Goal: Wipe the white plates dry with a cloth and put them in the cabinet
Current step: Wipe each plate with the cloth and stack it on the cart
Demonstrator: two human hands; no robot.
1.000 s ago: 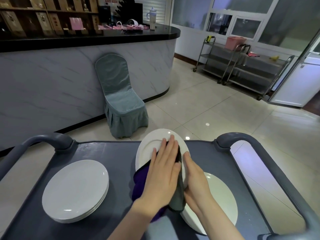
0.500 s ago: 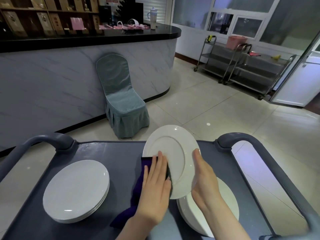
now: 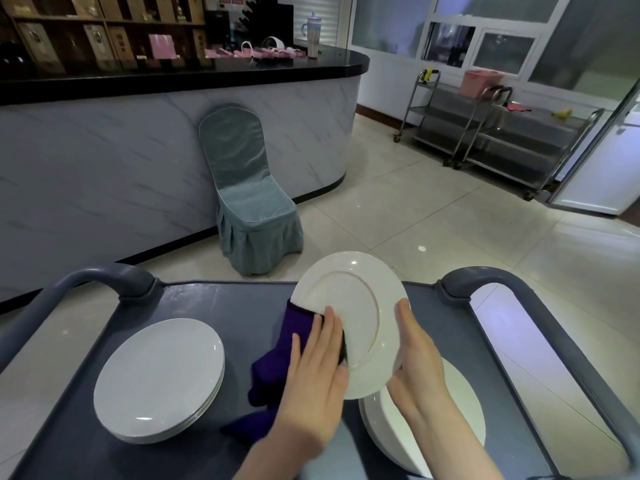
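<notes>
The dark grey plastic cart top [image 3: 207, 306] ended at a low far lip, with a curved grey left handle [image 3: 104, 277] and a matching right handle [image 3: 502, 282] rising at its far corners. A left stack of white plates [image 3: 159, 379] sat well apart from the hands, leaving a bare strip of cart top between it and the purple cloth [image 3: 273, 368]. Beyond the far lip the pale tiled floor [image 3: 433, 220] lay open as far as a chair in a blue-grey fabric cover [image 3: 252, 202], which stood against a marble-fronted counter [image 3: 121, 161]. Steel trolleys [image 3: 502, 140] stood far off to the right.

The left hand [image 3: 315, 375] was flat, fingers straight and close together, and it pressed the purple cloth against the face of the round white ceramic plate [image 3: 360, 306]. The right hand [image 3: 415, 355] grasped that plate by its right rim, thumb lying along the front edge and fingers hidden behind.

The plate was raised above the cart, tipped up nearly on edge, its face turned toward the left hand and the camera. Its seen outline ran longest from top to bottom, leaning slightly. Its lower rim hung over the right stack of white plates [image 3: 460, 403]; whether the two touched could not be told. The loose end of the cloth trailed down onto the cart top.
</notes>
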